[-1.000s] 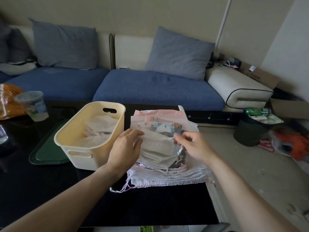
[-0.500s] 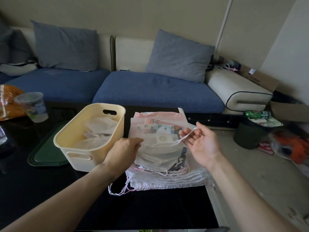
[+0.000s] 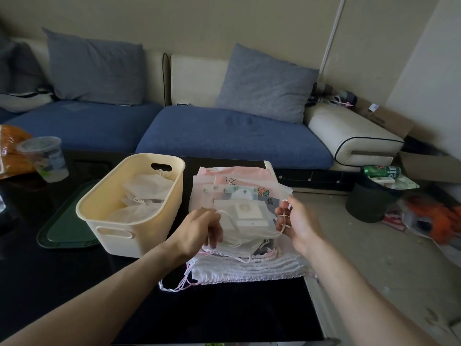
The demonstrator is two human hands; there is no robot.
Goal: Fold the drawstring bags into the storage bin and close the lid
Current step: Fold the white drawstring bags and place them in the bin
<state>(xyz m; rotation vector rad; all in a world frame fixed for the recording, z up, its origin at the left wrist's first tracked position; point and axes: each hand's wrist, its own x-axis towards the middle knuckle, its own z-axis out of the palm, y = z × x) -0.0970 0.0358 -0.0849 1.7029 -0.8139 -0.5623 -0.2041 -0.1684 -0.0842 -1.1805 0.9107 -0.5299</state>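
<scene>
Several bags (image 3: 239, 236) stacked on the table's (image 3: 224, 308) right end, just right of the bin (image 3: 129, 211), with folded ones already inside. Left hand (image 3: 197, 231) curled, pinching the top bag's near-left edge; right hand (image 3: 296, 221) half-closed, cord (image 3: 284, 224) looped around fingers. Green lid (image 3: 62, 231) flat, left of bin.

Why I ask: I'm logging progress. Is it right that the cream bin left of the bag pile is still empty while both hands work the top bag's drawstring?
Not quite: the head view shows the cream bin already holds folded bags. The rest stands: left hand and right hand work the drawstring.
</scene>
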